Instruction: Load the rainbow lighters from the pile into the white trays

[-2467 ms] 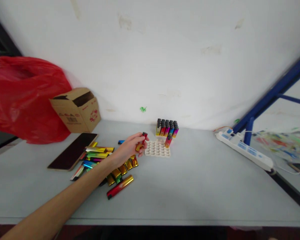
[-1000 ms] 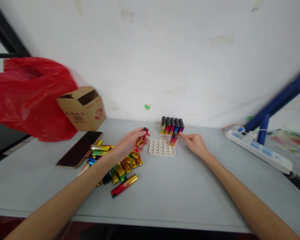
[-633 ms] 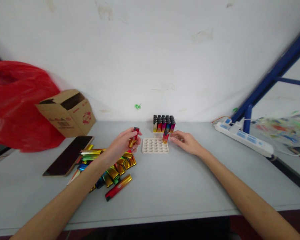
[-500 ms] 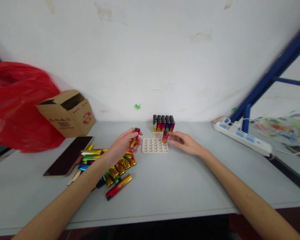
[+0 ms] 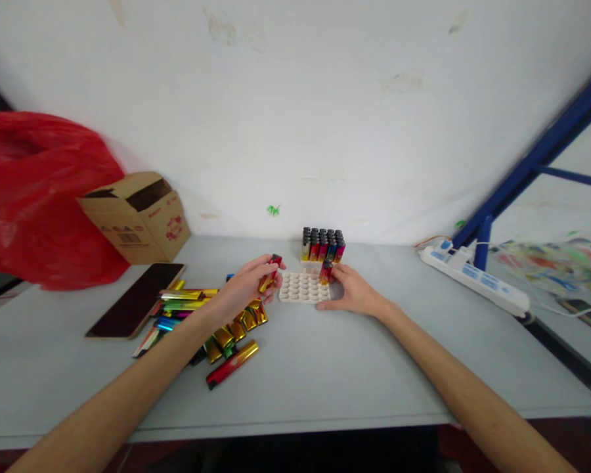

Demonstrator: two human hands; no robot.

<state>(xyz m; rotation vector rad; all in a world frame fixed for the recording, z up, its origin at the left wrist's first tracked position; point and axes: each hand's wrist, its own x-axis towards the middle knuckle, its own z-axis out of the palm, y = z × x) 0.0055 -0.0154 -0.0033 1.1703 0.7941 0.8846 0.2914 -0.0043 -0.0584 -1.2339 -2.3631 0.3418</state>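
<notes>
A red-and-gold lighter (image 5: 270, 274) is upright and slightly tilted in my left hand (image 5: 250, 282), whose fingers are closed round it left of a white tray (image 5: 303, 302) with rows of round holes. At the tray's right back corner stands another red-and-gold lighter (image 5: 325, 272). My right hand (image 5: 353, 289) is spread there, its fingertips against this lighter and its thumb by the tray's front right corner. Under and beside my left forearm lies a pile of shiny lighters (image 5: 221, 338), partly hidden. One red-gold lighter (image 5: 232, 364) lies nearer the table's front edge.
Behind the tray, a block of upright lighters with black tops (image 5: 324, 246) stands close to the wall. At left are a dark phone-like slab (image 5: 135, 301), a cardboard box (image 5: 142, 226) and a red plastic bag (image 5: 44, 203). A white power strip (image 5: 475, 279) lies at right.
My right hand has moved in toward the tray, its thumb now coming down by the front right corner. My left hand still holds its lighter. The view has shifted slightly.
</notes>
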